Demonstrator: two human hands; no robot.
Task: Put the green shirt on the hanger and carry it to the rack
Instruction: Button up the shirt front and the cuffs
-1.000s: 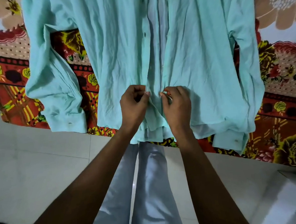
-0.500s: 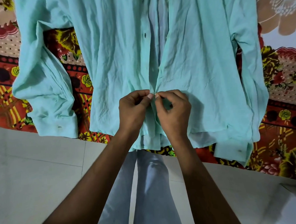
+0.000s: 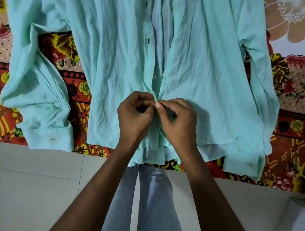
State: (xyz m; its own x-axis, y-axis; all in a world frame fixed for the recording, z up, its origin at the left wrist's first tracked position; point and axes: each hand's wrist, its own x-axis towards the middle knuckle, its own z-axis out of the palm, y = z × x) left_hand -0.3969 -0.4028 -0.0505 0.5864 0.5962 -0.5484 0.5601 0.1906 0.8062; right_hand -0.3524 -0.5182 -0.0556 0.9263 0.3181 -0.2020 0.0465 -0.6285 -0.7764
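**Low on the placket: both hands at 1 button**

On the patterned bedspread, the green shirt lies flat, front up, hem hanging over the edge toward the tiled floor. Both sleeves are spread to the sides, cuffs near the hem.

From my remote seat: the left hand and the right hand meet at the front opening, well down the shirt. Fingers of each are curled; each pinches an edge of the placket, thumb tips touching, cloth bunched between them. I judge this to be buttoning; the button itself is hidden under the fingertips. Above the hands the front gapes open, with 2 dark buttonholes showing on the left panel.

No hanger or rack in view, so I cannot tell whether the hanger is already inside the collar.

Handling, as I judge it: thin, light, limp, heavily creased cloth. It will sag and slide off anything not gripped. Best hold for carrying would be the shoulders or collar, not the loose hem or sleeves.
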